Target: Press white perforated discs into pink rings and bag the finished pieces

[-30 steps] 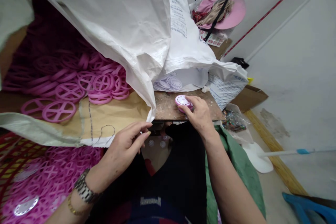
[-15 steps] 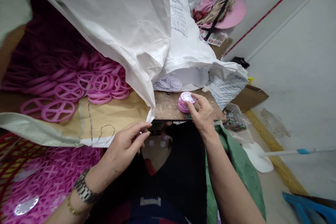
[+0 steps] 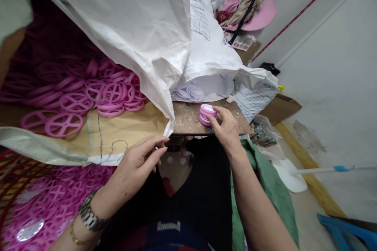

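On the brown board [image 3: 188, 119] stands a short stack of pink plastic wheels [image 3: 204, 120], one above the other. A white disc [image 3: 207, 108] with a ring of marks lies on the top one. My right hand [image 3: 226, 127] grips the upper pink wheel from the right, thumb at the near side and fingers at the far edge. My left hand [image 3: 144, 157] hovers by the board's front edge, fingers loosely curled, a small gap between thumb and index finger, nothing visible in them. More white discs [image 3: 188, 92] lie in the mouth of a white sack [image 3: 212, 59] behind the stack.
Left, a large open sack [image 3: 132, 19] spills pink wheels [image 3: 76, 104] onto its brown lining. Below it, a red basket [image 3: 8, 192] holds many pink wheels and some white discs. A few discs [image 3: 182, 160] lie on the floor. On the right are a cardboard box [image 3: 279, 108] and a blue stool [image 3: 347, 231].
My right hand has shifted slightly left, and the upper wheel now sits squarer on the stack. The left hand has barely moved.
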`<action>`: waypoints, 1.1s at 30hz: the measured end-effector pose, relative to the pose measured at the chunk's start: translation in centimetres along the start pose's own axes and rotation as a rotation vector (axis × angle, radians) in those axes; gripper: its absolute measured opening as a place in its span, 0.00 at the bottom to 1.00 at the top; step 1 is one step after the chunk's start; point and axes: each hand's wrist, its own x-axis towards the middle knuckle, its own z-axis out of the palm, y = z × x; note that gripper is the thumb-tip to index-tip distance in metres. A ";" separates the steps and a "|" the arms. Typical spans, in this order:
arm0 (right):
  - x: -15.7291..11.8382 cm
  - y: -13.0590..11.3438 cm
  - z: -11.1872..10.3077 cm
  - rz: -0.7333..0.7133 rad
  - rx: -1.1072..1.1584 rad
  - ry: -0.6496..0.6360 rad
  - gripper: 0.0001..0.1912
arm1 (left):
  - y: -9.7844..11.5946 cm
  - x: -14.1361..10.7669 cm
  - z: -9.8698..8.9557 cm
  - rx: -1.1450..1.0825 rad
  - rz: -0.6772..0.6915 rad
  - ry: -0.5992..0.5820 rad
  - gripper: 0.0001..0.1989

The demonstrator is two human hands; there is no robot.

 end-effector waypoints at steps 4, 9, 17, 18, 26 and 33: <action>0.0 0.3 0.1 -0.008 -0.008 -0.012 0.19 | 0.3 0.1 -0.1 -0.005 0.006 0.004 0.16; 0.2 0.7 0.3 -0.009 -0.015 -0.024 0.19 | 0.6 0.2 -0.4 -0.018 -0.001 0.015 0.16; 0.7 0.8 0.4 -0.024 -0.033 -0.051 0.20 | 1.2 0.1 -1.1 -0.005 0.002 0.047 0.16; 0.7 0.8 0.5 -0.025 -0.034 -0.052 0.20 | 1.1 0.1 -1.2 -0.003 -0.003 0.053 0.16; 1.1 -0.3 -0.1 -0.043 -0.040 -0.029 0.19 | 0.4 1.0 -3.7 0.169 -0.006 0.204 0.18; 1.8 -2.3 -1.3 -0.100 -0.061 0.005 0.15 | 0.2 4.6 -6.0 0.726 0.173 0.305 0.18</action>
